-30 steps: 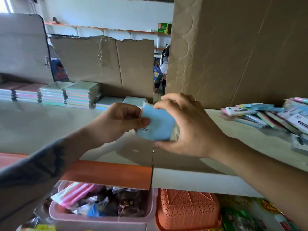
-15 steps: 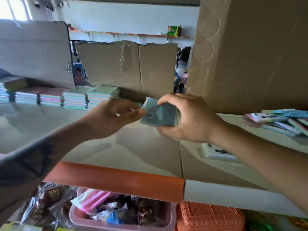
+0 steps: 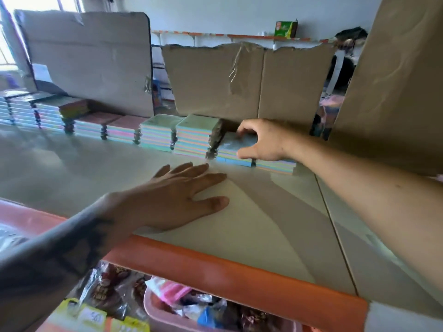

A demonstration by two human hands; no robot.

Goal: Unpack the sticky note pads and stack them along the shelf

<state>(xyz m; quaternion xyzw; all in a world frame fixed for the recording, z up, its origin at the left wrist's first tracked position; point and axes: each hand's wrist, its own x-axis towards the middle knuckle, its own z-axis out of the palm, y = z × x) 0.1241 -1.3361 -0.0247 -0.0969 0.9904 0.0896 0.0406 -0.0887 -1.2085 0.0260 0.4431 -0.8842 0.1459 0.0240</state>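
My right hand (image 3: 260, 140) holds a blue pad (image 3: 236, 143) on the low pile (image 3: 233, 159), just right of the tall stack (image 3: 195, 137). I should line up its edges, then let go gently. My left hand (image 3: 172, 200) lies flat and wide on the shelf (image 3: 263, 224).

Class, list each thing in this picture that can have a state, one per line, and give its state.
Right hand: fingers curled over the top pad of a low stack.
Low stack: on the shelf, shorter than the stacks to its left.
Left hand: flat, fingers straight, resting on the shelf.
Taller stacks: standing in a row against the cardboard.
Shelf: front part bare.
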